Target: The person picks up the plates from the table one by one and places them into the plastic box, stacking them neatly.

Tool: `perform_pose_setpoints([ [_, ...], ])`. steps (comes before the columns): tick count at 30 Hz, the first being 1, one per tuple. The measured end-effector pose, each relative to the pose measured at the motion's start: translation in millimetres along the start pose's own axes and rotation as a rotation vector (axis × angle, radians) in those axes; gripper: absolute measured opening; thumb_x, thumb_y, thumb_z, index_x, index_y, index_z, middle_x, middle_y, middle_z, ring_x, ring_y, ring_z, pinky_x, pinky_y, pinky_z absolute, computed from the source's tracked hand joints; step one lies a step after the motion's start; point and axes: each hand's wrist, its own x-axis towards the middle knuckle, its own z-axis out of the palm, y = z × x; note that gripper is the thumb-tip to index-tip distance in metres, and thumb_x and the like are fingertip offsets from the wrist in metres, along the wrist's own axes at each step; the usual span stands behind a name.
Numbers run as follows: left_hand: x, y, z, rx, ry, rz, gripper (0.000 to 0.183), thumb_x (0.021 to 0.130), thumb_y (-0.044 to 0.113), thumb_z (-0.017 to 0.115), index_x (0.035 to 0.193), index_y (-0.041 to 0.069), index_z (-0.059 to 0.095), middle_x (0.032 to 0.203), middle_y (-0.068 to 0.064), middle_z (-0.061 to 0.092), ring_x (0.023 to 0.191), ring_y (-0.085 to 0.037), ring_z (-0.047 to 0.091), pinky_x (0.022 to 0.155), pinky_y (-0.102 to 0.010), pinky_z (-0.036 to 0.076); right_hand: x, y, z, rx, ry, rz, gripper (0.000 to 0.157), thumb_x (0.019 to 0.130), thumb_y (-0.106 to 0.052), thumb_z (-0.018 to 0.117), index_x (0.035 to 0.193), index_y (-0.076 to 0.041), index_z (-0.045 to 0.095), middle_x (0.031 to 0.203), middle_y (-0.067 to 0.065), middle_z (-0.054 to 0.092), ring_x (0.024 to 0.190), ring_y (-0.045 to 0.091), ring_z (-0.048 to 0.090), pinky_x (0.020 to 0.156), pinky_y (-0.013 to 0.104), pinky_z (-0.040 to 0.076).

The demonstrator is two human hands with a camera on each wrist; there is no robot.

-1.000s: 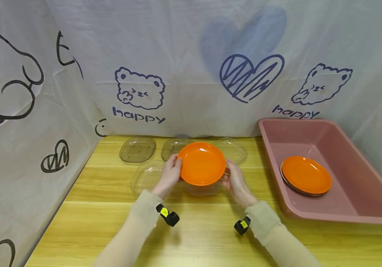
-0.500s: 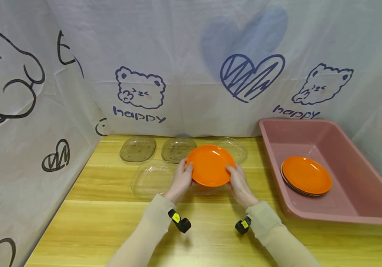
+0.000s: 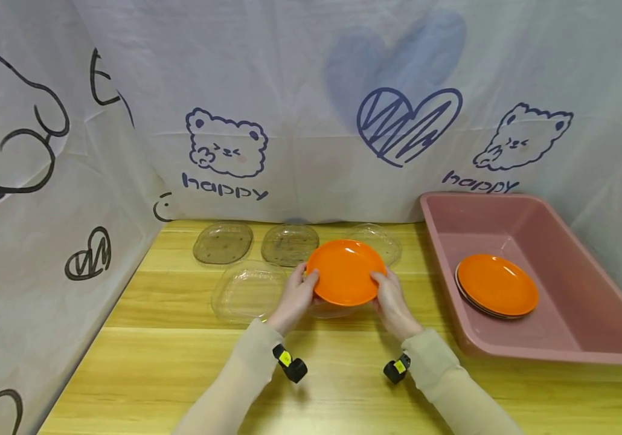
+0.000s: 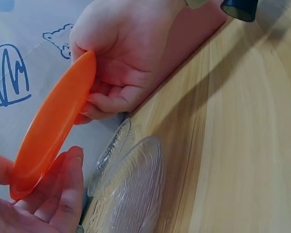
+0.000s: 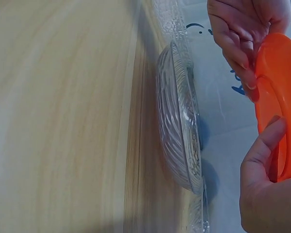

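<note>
An orange round plate [image 3: 346,272] is held up over the middle of the table, tilted, with both hands on its rim. My left hand [image 3: 296,299] grips the left edge, thumb on the upper face and fingers underneath. At the right edge my right hand [image 3: 394,302] grips it the same way. In the left wrist view the plate [image 4: 53,126] hangs apart from the clear dishes. Partly hidden beneath it is a clear dish [image 3: 333,311], whose ribbed side [image 5: 172,121] shows in the right wrist view.
A pink tub [image 3: 561,329] stands on the right, with stacked plates inside, an orange one [image 3: 498,285] on top. Smoky see-through dishes [image 3: 224,243] [image 3: 290,244] lie at the back. Clear dishes sit front left [image 3: 248,293] and back right [image 3: 381,241]. A printed curtain [image 3: 300,151] stands behind.
The orange plate and my left hand have moved right and slightly toward me. My right thumb has come onto the plate's upper face. The last half second shows hardly any movement.
</note>
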Motion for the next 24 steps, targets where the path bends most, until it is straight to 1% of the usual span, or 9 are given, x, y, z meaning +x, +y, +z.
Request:
perform_pose_setpoints([
  [5, -0.9, 0.1, -3.1, 0.025, -0.038, 0.009, 0.040, 0.109, 0.020, 0.039, 0.144, 0.001, 0.043, 0.120, -0.028, 0.065, 0.088, -0.015, 0.070, 0.089, -0.047, 0.061, -0.9, -0.2, -1.5, 0.008, -0.010, 0.000, 0.046, 0.107, -0.010, 0.029, 0.148, 0.008, 0.033, 0.088, -0.008, 0.063, 0.073, 0.001, 0.067, 0.066, 0.016, 0.058],
  [8, -1.0, -0.2, -4.5, 0.039, -0.054, 0.016, 0.041, 0.110, 0.020, 0.039, 0.146, 0.002, 0.042, 0.124, -0.029, 0.064, 0.095, -0.021, 0.071, 0.094, -0.051, 0.059, -0.9, 0.0, -1.9, 0.011, -0.011, 0.001, 0.046, 0.106, -0.010, 0.029, 0.149, 0.007, 0.033, 0.089, -0.008, 0.063, 0.074, 0.002, 0.068, 0.067, 0.017, 0.058],
  [13, -1.6, -0.6, -7.5, 0.052, -0.068, 0.026, 0.041, 0.110, 0.019, 0.038, 0.147, 0.001, 0.041, 0.126, -0.030, 0.063, 0.101, -0.027, 0.072, 0.095, -0.053, 0.058, -1.4, 0.2, -2.3, 0.005, -0.014, 0.008, 0.046, 0.107, -0.011, 0.029, 0.150, 0.005, 0.033, 0.090, -0.008, 0.063, 0.075, 0.003, 0.068, 0.067, 0.019, 0.059],
  [16, -2.2, -0.5, -10.3, 0.080, -0.073, 0.032, 0.042, 0.110, 0.020, 0.037, 0.148, 0.000, 0.039, 0.127, -0.030, 0.063, 0.101, -0.027, 0.071, 0.096, -0.054, 0.057, -1.8, 0.3, -3.3, 0.000, -0.022, 0.010, 0.046, 0.107, -0.011, 0.029, 0.150, 0.005, 0.032, 0.091, -0.008, 0.064, 0.075, 0.003, 0.068, 0.068, 0.019, 0.059],
  [21, -3.7, 1.4, -15.3, 0.185, -0.038, 0.053, 0.045, 0.110, 0.025, 0.038, 0.151, 0.004, 0.038, 0.122, -0.024, 0.067, 0.096, -0.026, 0.071, 0.090, -0.050, 0.060, -2.9, -0.3, -6.2, -0.020, -0.033, 0.027, 0.046, 0.108, -0.014, 0.029, 0.151, 0.003, 0.032, 0.095, -0.007, 0.063, 0.078, 0.002, 0.068, 0.069, 0.018, 0.058],
  [24, -3.8, 2.1, -17.5, 0.214, -0.020, 0.067, 0.045, 0.111, 0.027, 0.037, 0.151, 0.006, 0.040, 0.119, -0.023, 0.067, 0.093, -0.027, 0.072, 0.088, -0.048, 0.061, -3.5, -1.4, -7.1, -0.023, -0.037, 0.035, 0.046, 0.108, -0.015, 0.029, 0.151, 0.002, 0.032, 0.096, -0.007, 0.063, 0.079, 0.002, 0.068, 0.069, 0.017, 0.058],
])
